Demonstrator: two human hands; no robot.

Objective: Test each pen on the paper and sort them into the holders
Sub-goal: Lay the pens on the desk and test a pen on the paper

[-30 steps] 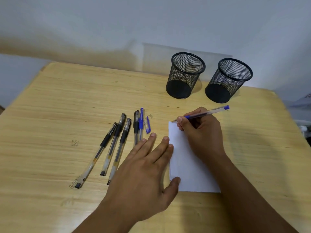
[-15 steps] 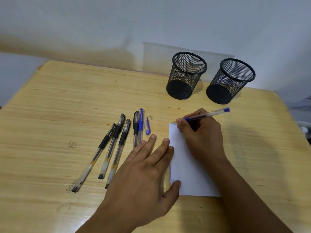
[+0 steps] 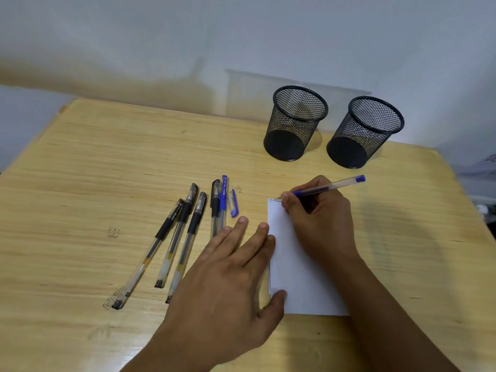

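The blue pen (image 3: pixel 326 187) was light, stiff and slick-barrelled, so my right hand (image 3: pixel 316 213) pinched it low by the grip, tip on the top left corner of the paper (image 3: pixel 300 277). My left hand (image 3: pixel 228 269) lay flat, fingers straight, pressing the sheet's left edge. Compared with a second earlier, a small blue mark (image 3: pixel 271 200) showed at that corner; both holders (image 3: pixel 296 122) looked empty.

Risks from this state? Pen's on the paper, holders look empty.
1. The blue pen writes at the far left corner of the paper; a stroke may run onto the table.
2. The left hand touches only the paper's left edge, so it may pivot.
3. That hand lies close to the loose cap and waiting pens; it could scatter them.
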